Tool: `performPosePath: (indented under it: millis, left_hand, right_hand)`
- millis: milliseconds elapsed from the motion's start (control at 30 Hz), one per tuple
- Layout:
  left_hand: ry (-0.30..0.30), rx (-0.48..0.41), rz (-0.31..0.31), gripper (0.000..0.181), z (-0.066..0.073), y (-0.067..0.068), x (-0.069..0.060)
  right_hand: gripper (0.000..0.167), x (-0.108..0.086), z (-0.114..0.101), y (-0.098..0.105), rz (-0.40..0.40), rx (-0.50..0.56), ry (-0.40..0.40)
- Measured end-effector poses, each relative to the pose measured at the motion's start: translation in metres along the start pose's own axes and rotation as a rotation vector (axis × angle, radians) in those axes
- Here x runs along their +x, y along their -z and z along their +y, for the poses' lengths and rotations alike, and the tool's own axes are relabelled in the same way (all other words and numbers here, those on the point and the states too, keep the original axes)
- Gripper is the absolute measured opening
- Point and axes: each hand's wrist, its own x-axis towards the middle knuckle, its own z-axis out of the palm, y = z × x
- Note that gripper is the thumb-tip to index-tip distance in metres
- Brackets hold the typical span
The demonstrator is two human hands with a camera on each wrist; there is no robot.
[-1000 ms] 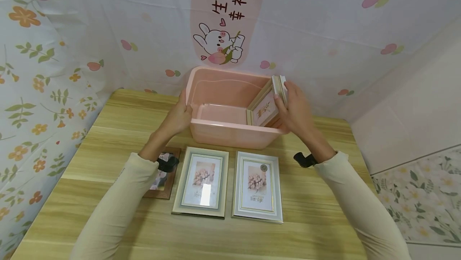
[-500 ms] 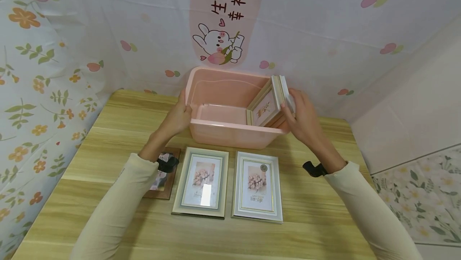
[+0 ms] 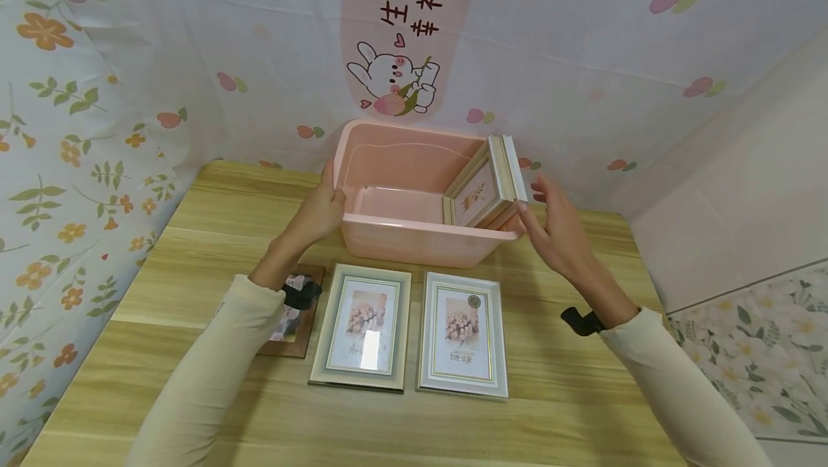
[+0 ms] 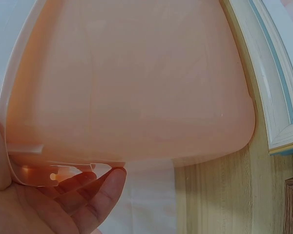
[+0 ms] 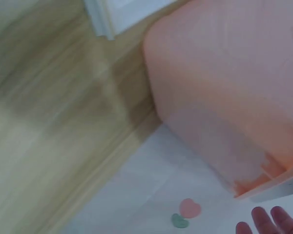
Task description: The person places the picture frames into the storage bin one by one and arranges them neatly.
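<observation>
Picture frames (image 3: 361, 327) were laid in a row of three on the counter (image 3: 414, 435), before a pink bin (image 3: 420, 246). It was gripped at its left end by the left hand (image 3: 318, 208). Tilted frames (image 3: 475, 197) were stood inside its right end; near them the right hand (image 3: 561, 233) was held loosely spread, nothing grasped. Behind, printed cloth (image 3: 582, 57) was hung.

Right grip (image 5: 283, 221) just beside pink tub (image 5: 224, 73) — tub on wooden table (image 5: 49, 122) — pale frame (image 5: 121, 13) at top edge
</observation>
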Motion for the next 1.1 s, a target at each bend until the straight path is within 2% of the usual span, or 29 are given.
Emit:
performPosePath:
  millis: [333,600,1100]
  left_hand:
    - [0.000,0.007,0.001,0.063,0.001,0.000,-0.001]
    - [-0.010,0.012,0.007,0.062,0.001,0.000,0.000]
    - [-0.017,-0.006,0.007,0.063,0.001,0.000,-0.001]
  right_hand:
    - [0.067,-0.025,0.022,-0.019,-0.038,0.111,-0.009]
    - [0.060,-0.039,0.027,-0.032,0.030,0.158,0.015]
    - [0.058,-0.055,0.036,-0.044,0.027,0.161,0.041]
